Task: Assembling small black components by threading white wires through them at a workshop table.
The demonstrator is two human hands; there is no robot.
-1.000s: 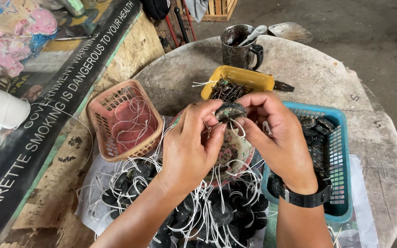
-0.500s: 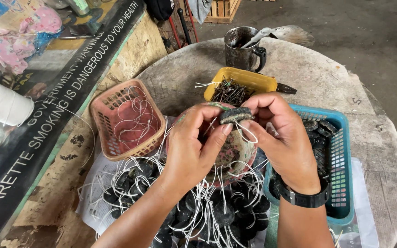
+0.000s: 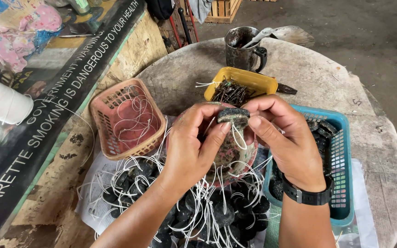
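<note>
Small dark rough lump (image 3: pixel 233 115) with a white string loop (image 3: pixel 240 138) is pinched between left hand (image 3: pixel 194 147) and right hand (image 3: pixel 286 142) fingers, clamped at its ends. Seems light, rigid, gritty; string limp below the fingers.

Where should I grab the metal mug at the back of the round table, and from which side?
Take the metal mug by its handle, which sticks out on the picture's right side, toward the yellow tray. Come in from that side. The top looks a poor approach: a pale tool leans out of the mouth, and the wall looks grimy.
</note>
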